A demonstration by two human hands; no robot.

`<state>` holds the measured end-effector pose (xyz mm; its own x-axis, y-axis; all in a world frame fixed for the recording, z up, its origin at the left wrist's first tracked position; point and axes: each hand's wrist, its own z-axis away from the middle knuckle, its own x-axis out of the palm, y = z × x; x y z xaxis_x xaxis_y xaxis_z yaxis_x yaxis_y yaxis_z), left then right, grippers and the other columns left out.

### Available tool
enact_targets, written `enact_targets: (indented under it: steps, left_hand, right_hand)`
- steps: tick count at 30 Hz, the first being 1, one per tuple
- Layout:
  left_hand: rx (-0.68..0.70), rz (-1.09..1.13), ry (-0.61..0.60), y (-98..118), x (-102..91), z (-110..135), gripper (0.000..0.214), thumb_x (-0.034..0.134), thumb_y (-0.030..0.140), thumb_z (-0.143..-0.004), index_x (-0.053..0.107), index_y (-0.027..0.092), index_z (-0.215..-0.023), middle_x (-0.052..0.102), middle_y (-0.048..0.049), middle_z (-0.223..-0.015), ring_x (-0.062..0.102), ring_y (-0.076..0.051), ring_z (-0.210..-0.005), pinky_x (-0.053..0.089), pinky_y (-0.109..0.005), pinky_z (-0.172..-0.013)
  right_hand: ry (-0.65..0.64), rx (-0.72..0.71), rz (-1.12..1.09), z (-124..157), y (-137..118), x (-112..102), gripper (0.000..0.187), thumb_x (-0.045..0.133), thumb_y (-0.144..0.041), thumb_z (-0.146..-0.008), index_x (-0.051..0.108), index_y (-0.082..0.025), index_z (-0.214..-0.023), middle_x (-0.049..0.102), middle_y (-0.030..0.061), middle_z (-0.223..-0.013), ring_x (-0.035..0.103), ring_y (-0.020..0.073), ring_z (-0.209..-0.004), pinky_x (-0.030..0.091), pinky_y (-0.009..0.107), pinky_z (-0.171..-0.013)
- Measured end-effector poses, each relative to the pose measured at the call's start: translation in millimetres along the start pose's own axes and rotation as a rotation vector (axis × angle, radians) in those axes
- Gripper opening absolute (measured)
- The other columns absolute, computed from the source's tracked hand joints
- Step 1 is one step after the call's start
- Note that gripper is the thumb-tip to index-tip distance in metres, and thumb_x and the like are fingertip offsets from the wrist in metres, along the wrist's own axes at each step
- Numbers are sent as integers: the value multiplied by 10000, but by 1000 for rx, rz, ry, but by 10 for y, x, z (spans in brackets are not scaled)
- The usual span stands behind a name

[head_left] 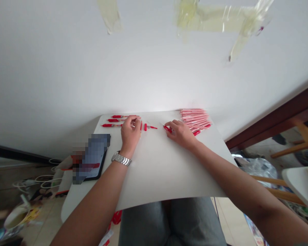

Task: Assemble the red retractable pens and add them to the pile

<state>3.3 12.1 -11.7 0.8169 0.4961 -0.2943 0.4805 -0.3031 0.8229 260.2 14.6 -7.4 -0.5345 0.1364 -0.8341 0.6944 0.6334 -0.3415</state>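
My left hand (131, 132), with a metal watch on its wrist, is curled with thumb and fingertips close together. What lies in its fingers, if anything, is hidden. A thin red piece (141, 126) shows right beside its thumb. Between the hands lie a short red pen part (145, 127) and a small red-tipped piece (153, 127). My right hand (180, 132) pinches a red pen part (167, 128) just above the tabletop. Red pens (115, 120) lie in a row at the left, partly behind my left hand. A pile of pink-red pen tubes (195, 117) lies beyond my right hand.
A phone-like dark device (96, 160), partly blurred out, lies at the left of the white table (156, 174). The wall (149, 68) with tape strips stands right behind the table. Cables (45, 179) and a cup (16, 218) are at lower left; a wooden chair (279, 189) is at right.
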Motion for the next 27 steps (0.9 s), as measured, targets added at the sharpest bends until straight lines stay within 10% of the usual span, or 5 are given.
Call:
enact_targets:
  steps: [13,20,27]
  left_hand:
    - [-17,8,-1,0,0,-2,139,623,313,-975,739,236,-972,811,-43,-1027,747,-201,-886,602,-349,-844]
    - [-21,11,-2,-22,-3,-6,130,614,296,-968,728,235,-957,810,-45,-1020,758,-203,-924,600,-353,-879]
    - [-14,22,0,-41,13,-23,126,596,274,-968,703,229,-918,798,-34,-959,759,-191,-879,607,-321,-816]
  right_hand:
    - [2,-12,-64,12,17,-9,227,672,-316,-1033,699,-196,-1224,691,84,-968,628,218,-828,470,334,-758]
    - [77,101,-302,22,-75,-87,272,611,-444,-1045,613,-217,-896,633,8,-777,513,139,-649,380,282,-621]
    - [-125,62,-417,67,-76,-117,393,562,-516,-1042,556,-222,-781,506,-44,-649,397,115,-589,315,268,-577]
